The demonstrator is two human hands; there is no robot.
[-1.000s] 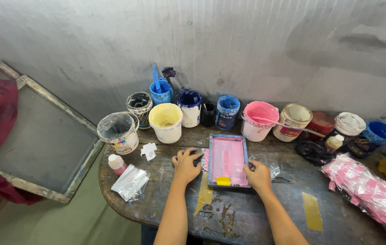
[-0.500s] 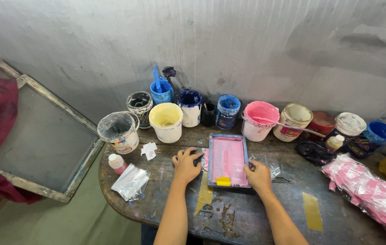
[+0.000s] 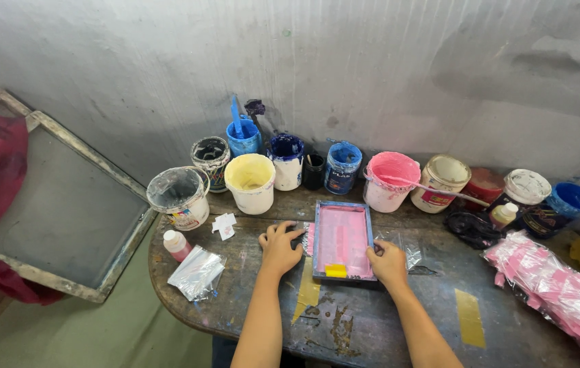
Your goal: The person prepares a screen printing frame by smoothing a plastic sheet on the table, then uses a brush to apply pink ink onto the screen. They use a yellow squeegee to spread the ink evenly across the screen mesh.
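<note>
Pink small screen frame (image 3: 341, 240) centre frame | your left hand (image 3: 280, 247) and right hand (image 3: 388, 262) stay flat, fingers spread, pressing its edges, gripping nothing | unmoved since before.

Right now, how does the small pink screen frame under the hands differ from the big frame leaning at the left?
Size: the small screen frame is far smaller than the big frame.
Colour: the small screen frame has a blue rim and pink mesh; the big frame has a pale worn rim and grey mesh.
Pose: the small one lies flat on the table, left hand and right hand at its sides; the big one leans untouched off the table.
Both are rectangular.
</note>
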